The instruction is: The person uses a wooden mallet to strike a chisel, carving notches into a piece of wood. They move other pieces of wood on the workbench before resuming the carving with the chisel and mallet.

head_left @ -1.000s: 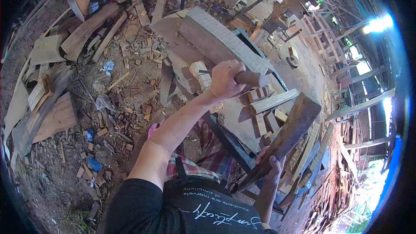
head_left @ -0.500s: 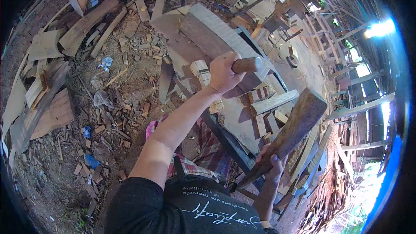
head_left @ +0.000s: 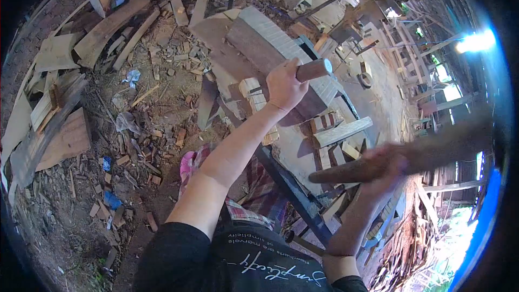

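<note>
My left hand (head_left: pixel 287 82) is closed around the thick round wooden handle of what looks like a chisel (head_left: pixel 314 69). The handle sticks out past my fist with its pale end face up, and the blade is hidden. Under and beside this hand lies a heavy squared timber (head_left: pixel 270 35), its top face pale and its side dark brown. My right hand (head_left: pixel 383 165), smeared by motion, grips a long dark wooden mallet (head_left: pixel 438 148). The mallet's broad head points right, and its narrow handle end reaches left over the bench. It is apart from the chisel.
Short wood blocks (head_left: pixel 341 131) lie beside the timber. A dark rail (head_left: pixel 294 194) runs in front of my legs. Planks and curved slabs (head_left: pixel 111 30) lie at left on ground strewn with offcuts. A slatted wall and wood pile (head_left: pixel 413 221) stand at right.
My right hand has swung the mallet up and to the right, turning it from steeply slanted to nearly level. My left hand with the chisel has shifted slightly to the right.
</note>
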Motion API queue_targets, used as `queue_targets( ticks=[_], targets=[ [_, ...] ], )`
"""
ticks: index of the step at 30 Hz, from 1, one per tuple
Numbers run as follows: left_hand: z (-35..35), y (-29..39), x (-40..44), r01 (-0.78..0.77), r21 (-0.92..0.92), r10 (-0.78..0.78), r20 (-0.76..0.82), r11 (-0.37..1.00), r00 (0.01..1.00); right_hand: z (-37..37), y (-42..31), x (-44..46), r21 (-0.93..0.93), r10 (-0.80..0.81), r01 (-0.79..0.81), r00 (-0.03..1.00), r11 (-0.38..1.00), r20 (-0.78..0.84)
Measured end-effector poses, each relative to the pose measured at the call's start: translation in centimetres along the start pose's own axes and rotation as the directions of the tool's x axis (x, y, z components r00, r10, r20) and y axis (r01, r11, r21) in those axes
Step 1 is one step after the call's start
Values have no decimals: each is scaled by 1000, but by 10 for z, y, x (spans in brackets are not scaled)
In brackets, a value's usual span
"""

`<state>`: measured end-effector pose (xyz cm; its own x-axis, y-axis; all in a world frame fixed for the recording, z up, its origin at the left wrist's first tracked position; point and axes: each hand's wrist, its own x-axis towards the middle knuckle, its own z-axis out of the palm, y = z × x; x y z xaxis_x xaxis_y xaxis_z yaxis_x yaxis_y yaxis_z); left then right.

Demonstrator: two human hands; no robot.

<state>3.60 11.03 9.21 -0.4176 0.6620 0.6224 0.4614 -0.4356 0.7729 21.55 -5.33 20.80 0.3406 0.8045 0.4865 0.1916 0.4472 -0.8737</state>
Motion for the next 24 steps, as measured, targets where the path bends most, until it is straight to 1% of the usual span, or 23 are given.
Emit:
queue_targets(
  ticks=[1,2,3,4,6,7,8,9,10,11,12,13,14,15,16,17,18,20,21,22,23,24],
  targets=[
    [0,1,1,-2,-4,2,-2,1000,1000,-9,14,4,-452,80,1,984,892,161],
    [1,0,2,-2,-27,1,-29,1000,1000,22,0,0,-680,284,-117,949,724,139],
    [3,0,1,-2,-50,-1,-52,999,999,21,23,-2,-458,406,-221,841,861,358],
    [5,0,-3,-11,-54,8,-43,999,999,12,25,0,-453,404,-225,846,863,348],
    [11,-1,-5,-14,55,12,26,998,1000,12,14,15,-501,395,-163,826,850,402],
    [12,-2,-5,-6,58,5,16,998,1000,12,-6,18,-507,464,-269,831,818,307],
    [11,-2,-7,-21,46,21,2,999,1000,4,-4,18,-267,311,-235,904,935,293],
    [10,-1,-9,-36,33,36,-8,999,999,10,-22,18,-201,197,-153,955,968,222],
    [10,-1,-10,-31,33,31,0,999,1000,-11,-26,31,-190,137,-87,953,978,269],
    [9,-2,-8,-24,18,24,11,1000,1000,1,-36,31,-27,4,2,975,1000,222],
    [8,-3,-6,-20,4,19,16,1000,1000,13,-43,32,134,-125,104,980,985,156],
    [7,-3,-5,-18,7,18,14,1000,1000,1,-21,34,136,-124,102,979,985,159],
    [5,-2,-5,-11,2,11,20,1000,1000,-23,19,36,-7,-21,23,987,1000,156],
    [4,-1,-4,-5,-5,5,25,1000,1000,-36,40,37,-149,77,-57,987,987,139],
    [4,-1,-3,-9,-6,9,19,1000,1000,-1,28,14,-305,198,-142,967,942,161],
    [5,0,-2,0,15,0,34,1000,999,12,27,5,-497,279,-100,912,862,300],
    [5,0,-3,3,34,-5,61,999,998,27,25,-4,-366,462,-335,815,868,349],
    [7,-1,-1,6,31,-8,64,999,998,2,25,7,-335,518,-419,798,844,307],
    [6,-1,-2,25,36,-28,79,999,996,-10,21,13,-342,519,-415,795,843,315],
    [6,-2,-3,29,39,-32,83,999,996,-21,14,15,-240,445,-386,849,891,285],
    [3,-1,-3,23,29,-25,75,999,997,-32,11,18,-136,372,-349,897,927,239],
    [2,-1,-3,16,18,-17,65,1000,998,-32,5,24,79,326,-353,914,932,241]
  ],
)
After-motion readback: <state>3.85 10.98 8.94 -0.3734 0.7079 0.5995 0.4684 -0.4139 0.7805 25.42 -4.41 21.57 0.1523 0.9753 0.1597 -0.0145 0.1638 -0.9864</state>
